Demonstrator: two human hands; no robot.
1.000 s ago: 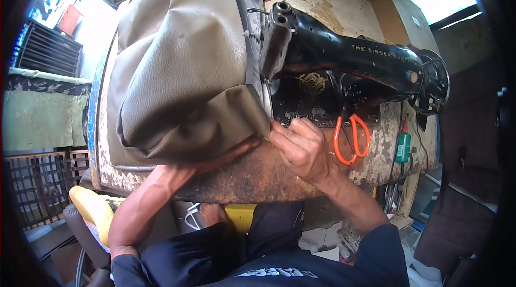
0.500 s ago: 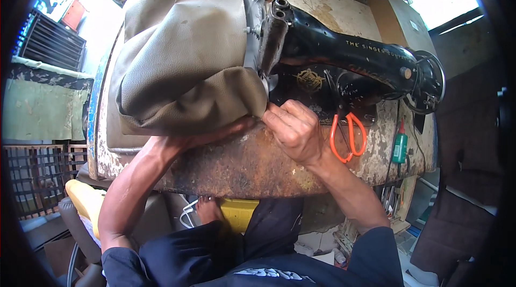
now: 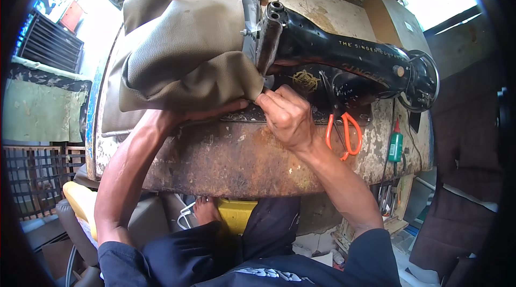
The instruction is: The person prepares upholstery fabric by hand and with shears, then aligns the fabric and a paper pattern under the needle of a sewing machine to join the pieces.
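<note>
A large folded piece of greyish-tan leather-like fabric (image 3: 185, 45) lies bunched on the left of the worktable, its right edge running to the needle end of a black sewing machine (image 3: 333, 45). My right hand (image 3: 287, 115) pinches the near right corner of this fabric, just in front of the needle area. Under the fabric's near fold reaches my left hand (image 3: 215, 110), partly covered by it; a thumb and some finger length show beside the seam edge, but its grip is hidden. The needle and presser foot are mostly hidden behind fabric and metal.
Orange-handled scissors (image 3: 344, 136) lie against the machine bed, right of my right hand. A green bottle with a red tip (image 3: 395, 144) is farther right. A cardboard box (image 3: 395, 20) sits behind the machine. The worn wooden table (image 3: 226, 163) curves toward me; a yellow pedal (image 3: 236, 214) shows below.
Both hands and the fabric's near edge have shifted slightly away from me, toward the machine. My right hand keeps its pinch on the corner. The whole view has also moved a little.
</note>
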